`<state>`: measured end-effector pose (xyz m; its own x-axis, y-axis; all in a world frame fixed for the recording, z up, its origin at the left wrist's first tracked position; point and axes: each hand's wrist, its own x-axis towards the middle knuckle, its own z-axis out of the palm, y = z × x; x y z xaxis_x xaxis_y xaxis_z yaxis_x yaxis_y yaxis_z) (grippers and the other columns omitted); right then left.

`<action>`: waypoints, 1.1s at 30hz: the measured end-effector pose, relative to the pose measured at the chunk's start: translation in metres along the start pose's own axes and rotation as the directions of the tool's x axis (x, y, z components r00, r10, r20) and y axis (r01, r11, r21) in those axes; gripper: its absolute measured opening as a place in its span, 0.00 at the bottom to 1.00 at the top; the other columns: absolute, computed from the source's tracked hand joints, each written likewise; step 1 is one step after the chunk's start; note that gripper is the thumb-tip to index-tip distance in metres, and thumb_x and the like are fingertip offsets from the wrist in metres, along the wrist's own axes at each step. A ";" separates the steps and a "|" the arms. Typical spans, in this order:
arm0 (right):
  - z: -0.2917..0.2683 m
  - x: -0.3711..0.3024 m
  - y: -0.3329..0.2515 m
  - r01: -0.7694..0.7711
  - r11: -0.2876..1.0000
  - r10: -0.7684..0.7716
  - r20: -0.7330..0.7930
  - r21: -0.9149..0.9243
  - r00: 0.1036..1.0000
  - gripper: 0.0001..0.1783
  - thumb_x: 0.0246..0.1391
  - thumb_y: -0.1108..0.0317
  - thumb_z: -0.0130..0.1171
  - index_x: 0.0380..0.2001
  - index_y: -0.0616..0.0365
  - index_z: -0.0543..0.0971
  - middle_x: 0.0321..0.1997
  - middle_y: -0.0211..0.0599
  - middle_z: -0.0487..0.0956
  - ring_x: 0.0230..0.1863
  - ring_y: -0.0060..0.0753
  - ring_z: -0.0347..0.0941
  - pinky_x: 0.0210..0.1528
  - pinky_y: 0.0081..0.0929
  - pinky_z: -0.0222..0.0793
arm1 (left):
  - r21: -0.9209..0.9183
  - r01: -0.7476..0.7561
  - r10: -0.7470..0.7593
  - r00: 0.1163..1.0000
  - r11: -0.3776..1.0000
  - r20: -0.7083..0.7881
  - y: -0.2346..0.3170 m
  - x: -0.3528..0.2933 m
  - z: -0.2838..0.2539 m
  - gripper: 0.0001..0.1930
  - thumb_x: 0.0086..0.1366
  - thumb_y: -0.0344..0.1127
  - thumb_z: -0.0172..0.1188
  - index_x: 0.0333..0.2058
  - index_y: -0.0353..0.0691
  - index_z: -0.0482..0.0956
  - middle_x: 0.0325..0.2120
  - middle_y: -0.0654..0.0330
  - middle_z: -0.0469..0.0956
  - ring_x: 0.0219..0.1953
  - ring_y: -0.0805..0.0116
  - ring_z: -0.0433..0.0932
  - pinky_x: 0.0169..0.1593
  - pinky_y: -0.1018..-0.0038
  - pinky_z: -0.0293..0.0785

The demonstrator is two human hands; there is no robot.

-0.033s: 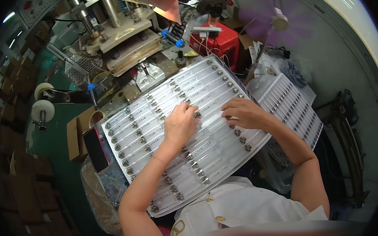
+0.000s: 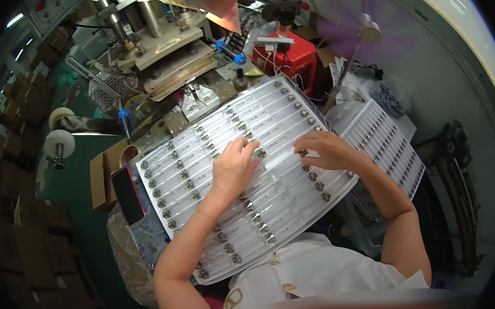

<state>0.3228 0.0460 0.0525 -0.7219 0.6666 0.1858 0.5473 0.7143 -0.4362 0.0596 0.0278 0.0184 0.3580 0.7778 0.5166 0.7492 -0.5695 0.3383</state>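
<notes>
So from my feed, both hands were flat-ish on the big clear tray [image 2: 201, 158], the blister kind with rows of slots. My left hand [image 2: 232, 168] sat near the middle of the tray, grip loose and open, fingers spread and curled a bit, fingertips [image 2: 251, 147] pressing down on one of the rows. It wasn't wrapped around anything. My right hand [image 2: 330, 151] was just to the right of it, near the tray's right edge, also open, fingers stretched toward the left hand and resting on the same stretch of rows. I couldn't tell whether a fingertip was pinching one of the small parts; too small to see.

The tray itself was packed: nearly every slot held a thin clear tube part with a little metal cap [image 2: 156, 193] at the end, lined up in long rows.

Right of the tray and partly tucked under its edge lay a second tray [image 2: 395, 146], same type, also filled with rows. Behind the tray stood a press machine [image 2: 164, 50] on the counter, and a red box [image 2: 289, 58] sat behind the tray's far right corner. A dark phone [image 2: 127, 194] lay touching the tray's left edge, with a cardboard box [image 2: 99, 180] just past it.
</notes>
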 end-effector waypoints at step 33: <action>0.102 0.383 0.239 -0.347 0.871 0.486 -0.714 0.349 0.504 0.19 0.55 0.61 0.54 0.50 0.56 0.73 0.49 0.49 0.77 0.51 0.43 0.73 0.50 0.33 0.66 | 0.019 -0.005 0.007 0.992 1.000 -0.122 -0.049 -0.061 -0.086 0.07 0.55 0.34 0.64 0.22 0.43 0.76 0.16 0.62 0.71 0.20 0.65 0.72 0.23 0.71 0.69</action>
<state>0.1344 0.4503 -0.0703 0.2043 0.8357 0.5098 0.5792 0.3166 -0.7512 -0.0467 -0.0147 0.0381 0.2926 0.7352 0.6114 0.7578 -0.5683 0.3208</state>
